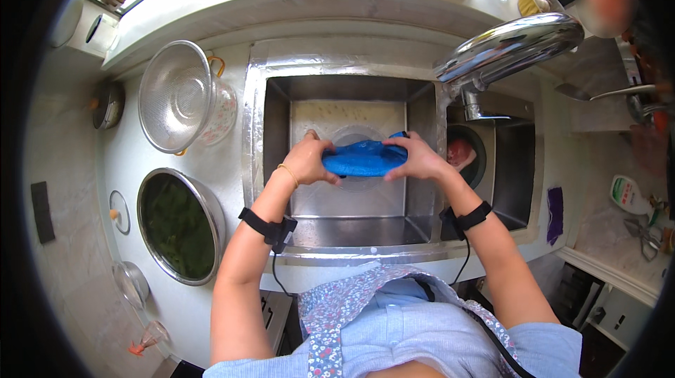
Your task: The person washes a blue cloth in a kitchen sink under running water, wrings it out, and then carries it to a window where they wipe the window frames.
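A blue cloth or plastic item (364,159), bunched and wet-looking, is stretched sideways over the large steel sink basin (348,204). My left hand (311,160) grips its left end, with the thumb and fingers on either side. Its right end sits in my right hand (414,157), held the same way. Below it, a round drain strainer (361,185) shows partly on the basin floor. What the item is exactly, I cannot tell. To the right, the smaller basin holds a dark round bowl (479,159) with a piece of raw meat (460,154) in it.
A chrome faucet (506,51) arches over the basins' divider. On the left counter stand a mesh colander (176,96) on a floral pot and a steel bowl (216,241) of leafy greens in water. A spray bottle (630,195) and scissors (644,235) lie at the right.
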{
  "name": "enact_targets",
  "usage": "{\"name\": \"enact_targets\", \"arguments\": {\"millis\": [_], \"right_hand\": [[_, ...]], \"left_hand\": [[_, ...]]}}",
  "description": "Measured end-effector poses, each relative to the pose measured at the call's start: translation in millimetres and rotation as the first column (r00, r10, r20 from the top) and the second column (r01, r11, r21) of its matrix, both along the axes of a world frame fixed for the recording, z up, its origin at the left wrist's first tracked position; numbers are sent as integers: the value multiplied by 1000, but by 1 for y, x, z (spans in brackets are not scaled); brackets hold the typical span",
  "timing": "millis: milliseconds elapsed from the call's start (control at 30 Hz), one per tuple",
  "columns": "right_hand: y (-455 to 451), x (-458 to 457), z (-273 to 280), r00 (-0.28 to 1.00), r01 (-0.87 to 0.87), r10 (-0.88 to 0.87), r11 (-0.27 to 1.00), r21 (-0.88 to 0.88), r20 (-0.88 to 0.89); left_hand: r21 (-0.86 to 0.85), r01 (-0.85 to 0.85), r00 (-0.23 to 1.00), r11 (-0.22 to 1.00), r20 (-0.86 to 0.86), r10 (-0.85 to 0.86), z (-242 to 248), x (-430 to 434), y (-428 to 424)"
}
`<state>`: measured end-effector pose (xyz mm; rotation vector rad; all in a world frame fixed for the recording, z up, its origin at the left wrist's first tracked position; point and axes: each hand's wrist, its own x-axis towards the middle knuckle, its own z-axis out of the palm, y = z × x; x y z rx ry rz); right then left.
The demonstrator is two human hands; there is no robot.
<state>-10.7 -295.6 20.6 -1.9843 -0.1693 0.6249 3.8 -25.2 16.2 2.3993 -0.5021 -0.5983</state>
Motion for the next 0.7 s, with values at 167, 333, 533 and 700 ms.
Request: {"name": "enact_targets", "arguments": {"millis": [167, 333, 533, 700], "right_hand": [[-8, 2, 9, 919, -14, 237, 818, -575, 315], [7, 3, 8, 873, 447, -241, 743, 498, -424], [91, 2, -40, 509, 853, -269, 290, 435, -818], [92, -10, -102, 608, 746, 124, 248, 618, -784]], "left_hand": [[-21, -123, 991, 992, 50, 124, 2, 3, 11], [-669, -664, 726, 333, -684, 74, 6, 5, 13], [-748, -454, 823, 484, -143, 551, 3, -22, -74], [-508, -491, 759, 708, 148, 634, 0, -42, -96]]}}
